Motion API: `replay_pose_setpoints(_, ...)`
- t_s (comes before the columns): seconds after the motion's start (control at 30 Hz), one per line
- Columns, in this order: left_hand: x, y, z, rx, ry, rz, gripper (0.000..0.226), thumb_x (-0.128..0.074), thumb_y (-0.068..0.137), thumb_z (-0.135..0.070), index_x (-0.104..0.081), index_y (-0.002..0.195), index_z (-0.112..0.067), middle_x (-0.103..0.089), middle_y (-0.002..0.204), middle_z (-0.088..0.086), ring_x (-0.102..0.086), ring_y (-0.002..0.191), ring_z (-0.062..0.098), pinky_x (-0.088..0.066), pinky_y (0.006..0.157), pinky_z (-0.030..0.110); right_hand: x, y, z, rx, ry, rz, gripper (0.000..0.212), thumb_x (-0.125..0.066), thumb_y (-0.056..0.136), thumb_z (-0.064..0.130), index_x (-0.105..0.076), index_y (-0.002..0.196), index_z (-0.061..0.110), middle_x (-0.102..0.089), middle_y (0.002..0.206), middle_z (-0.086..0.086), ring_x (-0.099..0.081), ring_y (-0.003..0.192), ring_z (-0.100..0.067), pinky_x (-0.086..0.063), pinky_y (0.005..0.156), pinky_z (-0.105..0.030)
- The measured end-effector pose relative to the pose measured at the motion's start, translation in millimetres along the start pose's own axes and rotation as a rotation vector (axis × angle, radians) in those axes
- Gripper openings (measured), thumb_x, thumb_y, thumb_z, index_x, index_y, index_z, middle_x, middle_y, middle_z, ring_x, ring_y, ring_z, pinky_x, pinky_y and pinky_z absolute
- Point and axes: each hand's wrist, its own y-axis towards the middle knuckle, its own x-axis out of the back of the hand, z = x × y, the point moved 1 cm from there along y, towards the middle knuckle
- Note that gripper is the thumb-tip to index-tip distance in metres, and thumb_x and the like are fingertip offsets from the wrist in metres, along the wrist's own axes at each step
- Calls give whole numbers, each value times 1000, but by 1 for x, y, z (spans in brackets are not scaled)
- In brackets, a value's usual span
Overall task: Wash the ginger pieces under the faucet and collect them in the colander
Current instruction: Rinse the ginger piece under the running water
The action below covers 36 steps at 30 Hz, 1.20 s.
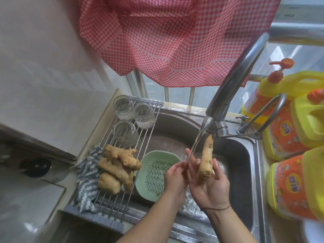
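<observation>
Unwashed knobbly tan ginger pieces (117,168) wait on the steel-rod drying rack (112,204) left of the sink. The pale green perforated plastic colander (140,183) sits empty below, ready for collection. The left hand (175,176), fingers loosely curled, holds nothing; the right hand (208,183) grips one long ginger piece (206,158) upright beside the chrome faucet (233,81) stream, apparently for rinsing.

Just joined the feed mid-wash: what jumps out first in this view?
The running faucet pours a stream onto the ginger piece that the right hand holds upright over the sink, with the left hand beside it. Left of the hands sits the green colander, nothing in it yet, and more ginger is piled on the drying rack. A red checked curtain hangs overhead.
</observation>
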Motion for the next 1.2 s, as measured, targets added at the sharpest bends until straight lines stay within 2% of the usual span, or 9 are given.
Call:
replay_pose_setpoints(0.13,2,2,-9,134,-244,89,22,-42,97,-10,-62,98,-1,-66,82,12,-63,72,21,-56,67,30,-1,-11,10,45,-61,-6,40,-64,74,40,-63,70,1,-53,134,-29,-51,129,-33,-23,118,-45)
replay_pose_setpoints(0.23,-2,0,-11,173,-298,202,55,-33,102,-46,-52,134,-5,-62,126,16,-61,111,26,-52,91,40,5,-18,22,107,-72,-44,46,-46,86,45,-61,68,5,-55,132,-28,-54,124,-37,-37,107,-50)
replay_pose_setpoints(0.37,-6,0,-2,321,-225,431,90,-25,75,-90,-12,152,-45,-8,165,-6,-20,147,39,-14,110,73,18,-23,35,160,-104,-75,42,-51,81,48,-59,70,8,-58,129,-25,-54,124,-38,-39,101,-56)
replay_pose_setpoints(0.47,-5,-8,-1,354,-95,380,93,-14,73,-93,1,152,-46,3,166,-4,-4,150,39,6,111,72,25,-27,39,163,-184,-89,38,-71,67,47,-66,74,10,-67,115,-19,-62,114,-37,-48,94,-54)
replay_pose_setpoints(0.63,2,-15,-1,218,316,333,59,-24,104,-49,-12,156,-25,-35,154,1,-36,140,26,-25,115,54,39,-31,32,153,-401,-184,53,-87,48,47,-74,87,14,-72,98,-13,-70,81,-29,-58,68,-39)
replay_pose_setpoints(0.77,19,-7,-3,125,357,158,34,-41,104,-26,-52,133,-13,-68,118,5,-68,100,22,-53,87,38,39,-31,19,128,-617,-231,27,-65,76,24,-59,98,9,-69,106,-22,-67,83,-34,-51,69,-40)
replay_pose_setpoints(0.87,25,-18,-15,107,205,159,27,-45,102,-25,-62,119,-13,-71,113,9,-69,90,23,-55,71,33,27,-19,4,55,-922,-240,40,-72,72,20,-59,95,-10,-65,97,-37,-59,74,-37,-47,53,-31)
replay_pose_setpoints(0.97,27,-26,-20,111,190,210,37,-42,101,-37,-69,114,-15,-74,111,11,-69,102,26,-56,85,40,11,-4,-15,-14,-1203,-183,32,-72,80,32,-67,96,5,-72,82,-21,-67,67,-32,-48,48,-29)
replay_pose_setpoints(1.2,20,-33,-28,-42,350,224,35,-52,97,-43,-66,119,-21,-72,116,8,-69,106,25,-58,85,40,6,20,-22,45,-1095,-349,33,-55,92,41,-60,92,8,-64,79,-20,-63,60,-26,-51,51,-36)
